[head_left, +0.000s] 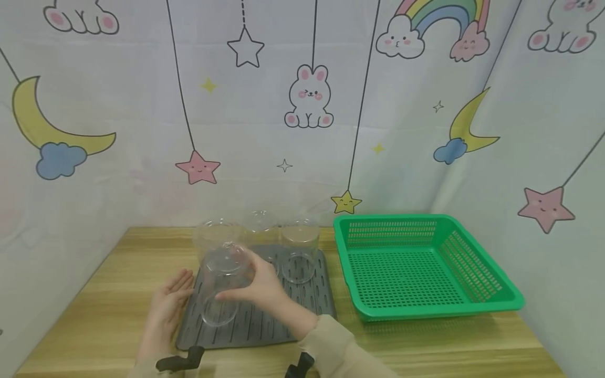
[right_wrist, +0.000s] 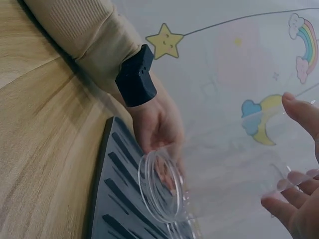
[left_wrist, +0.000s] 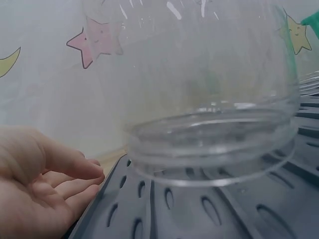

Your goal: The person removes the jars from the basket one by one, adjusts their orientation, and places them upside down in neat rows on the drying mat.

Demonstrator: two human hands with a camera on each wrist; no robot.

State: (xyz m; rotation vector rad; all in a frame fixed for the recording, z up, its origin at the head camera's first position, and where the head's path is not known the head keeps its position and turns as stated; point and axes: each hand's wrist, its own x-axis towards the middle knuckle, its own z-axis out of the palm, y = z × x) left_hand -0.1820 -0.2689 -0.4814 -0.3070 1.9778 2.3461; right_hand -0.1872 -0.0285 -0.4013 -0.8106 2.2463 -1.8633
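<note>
My right hand (head_left: 264, 283) grips a clear plastic jar (head_left: 221, 310) by its upper part, thumb on the near side. In the left wrist view the jar (left_wrist: 209, 149) has its ridged rim end down, low over a grey ribbed drying mat (head_left: 264, 336); whether it touches the mat I cannot tell. Just left of the jar, beside the mat's edge, my left hand (head_left: 167, 304) holds nothing, its fingers extended. The right wrist view shows the right hand's spread fingers (right_wrist: 294, 199) at the jar's other end.
More clear jars stand on the back of the mat: one at the right (head_left: 300, 252), one at the middle (head_left: 262, 223), one behind the gripped jar (head_left: 212, 231). A green plastic basket (head_left: 439, 311) sits right of the mat on the wooden table (head_left: 99, 310). A patterned curtain (head_left: 264, 131) hangs behind.
</note>
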